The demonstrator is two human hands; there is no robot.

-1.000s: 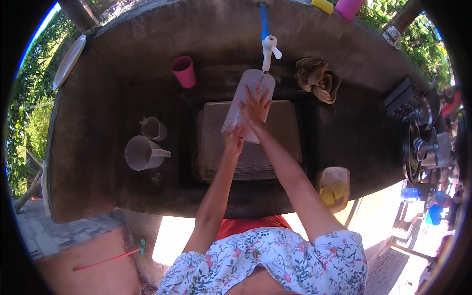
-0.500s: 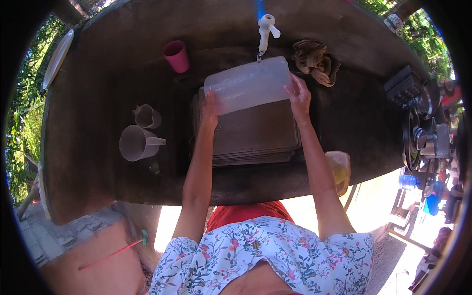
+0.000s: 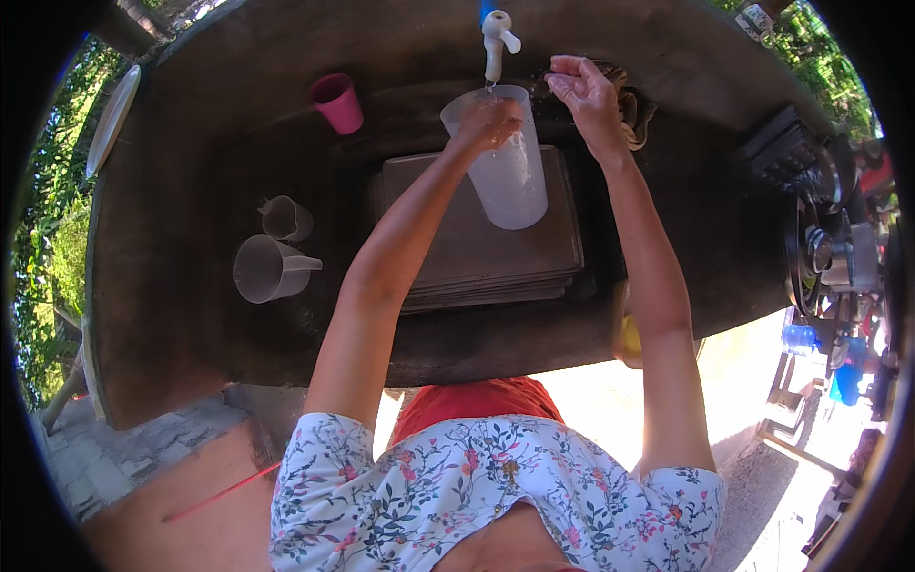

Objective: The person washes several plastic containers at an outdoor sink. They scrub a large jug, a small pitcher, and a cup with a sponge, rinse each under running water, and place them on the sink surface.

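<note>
My left hand point(image 3: 491, 124) is closed on a tall translucent plastic pitcher point(image 3: 515, 186), near its rim. The pitcher's mouth is under the white tap point(image 3: 495, 43), and a thin trickle of water shows at the spout. Its base leans toward me over a stack of flat dark trays point(image 3: 448, 257). To the right of the tap my right hand point(image 3: 583, 91) is raised, wet and holding nothing, its fingers partly bent and apart. Behind that hand and wrist lies a crumpled brown cloth point(image 3: 634, 119), partly hidden.
Left of the stack stand a clear measuring jug point(image 3: 270, 272) and a smaller clear jug point(image 3: 286, 219). A pink cup point(image 3: 336, 103) sits farther back. Pots and pans point(image 3: 820, 238) crowd the right end. Beside my right forearm is a dish with something yellow point(image 3: 629, 329).
The pitcher has turned from lying sideways between both hands to mouth-up under the tap. My right hand has let go and moved up; my left has shifted right and up.
</note>
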